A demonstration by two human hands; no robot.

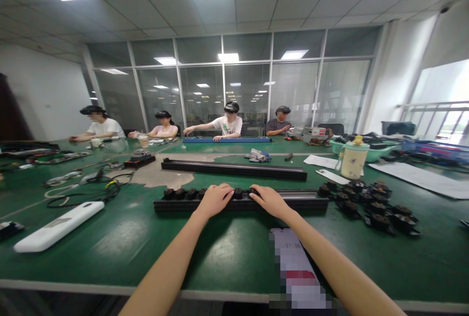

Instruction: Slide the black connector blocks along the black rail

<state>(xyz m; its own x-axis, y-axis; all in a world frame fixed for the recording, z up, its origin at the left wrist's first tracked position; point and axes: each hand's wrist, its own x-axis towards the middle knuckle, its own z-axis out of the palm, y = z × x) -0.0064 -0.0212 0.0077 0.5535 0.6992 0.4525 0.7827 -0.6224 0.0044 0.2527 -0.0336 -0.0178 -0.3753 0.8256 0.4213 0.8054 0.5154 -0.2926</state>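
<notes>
A long black track rail (289,203) lies crosswise in front of me, with several small black modules (179,193) seated in its left part. My left hand (215,200) is curled over the middle of the rail and its modules, fingers together, hiding what lies under them. Just right of its fingertips sits another black module (238,193). My right hand (270,201) has its fingers closed around a module on the rail, largely covered by the fingertips. Further right, the rail's channel shows bare. Several loose black modules (377,203) are heaped beyond its right end.
Behind lies a second black rail (234,168). A white elongated device (60,225) and cables (84,191) are at left. A phone (298,267) lies near the front edge. A yellow-lidded bottle (354,159), papers (421,179) and baskets stand right. Several people sit across the table.
</notes>
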